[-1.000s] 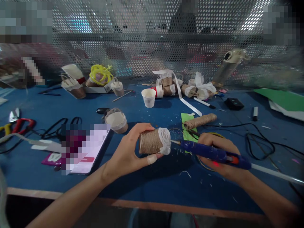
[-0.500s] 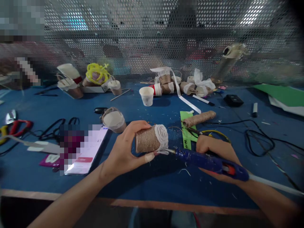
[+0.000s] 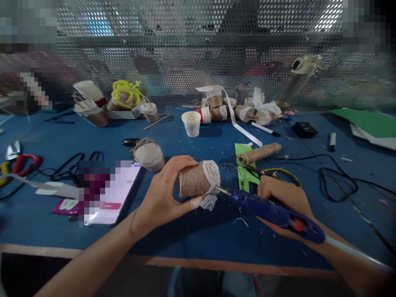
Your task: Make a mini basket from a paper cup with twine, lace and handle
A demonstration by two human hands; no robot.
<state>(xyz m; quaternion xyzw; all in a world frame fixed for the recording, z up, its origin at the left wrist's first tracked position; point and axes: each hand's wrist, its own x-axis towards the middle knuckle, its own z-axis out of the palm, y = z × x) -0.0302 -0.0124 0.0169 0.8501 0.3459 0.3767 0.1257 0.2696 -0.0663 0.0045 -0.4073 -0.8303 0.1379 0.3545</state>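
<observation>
Between the thumb and fingers of my left hand (image 3: pixel 163 187) lies a small twine-wrapped cup (image 3: pixel 192 180) on its side. White lace trim (image 3: pixel 213 175) runs round its right-hand rim, and a loose end hangs below near my thumb. My right hand (image 3: pixel 283 196) is closed around a blue hot glue gun (image 3: pixel 272 212), with a clear glue stick (image 3: pixel 355 249) sticking out of its back. The gun's metal nozzle is at the lace edge; whether it touches is hard to tell. Just left of my hand stands another cup (image 3: pixel 149 154) with a pale top.
Behind my right hand lie a twine roll (image 3: pixel 261 153), a green paper strip (image 3: pixel 243 171) and yellow-handled scissors (image 3: pixel 283 175). A white paper cup (image 3: pixel 191 123) stands mid-table. Black cable (image 3: pixel 337 185) coils at right; red-handled pliers (image 3: pixel 26 163) and a phone (image 3: pixel 116 194) lie left.
The nozzle has moved slightly up along the lace edge, the gun tilting more. The loose lace end now hangs lower and spreads wider. My left hand keeps its hold on the cup.
</observation>
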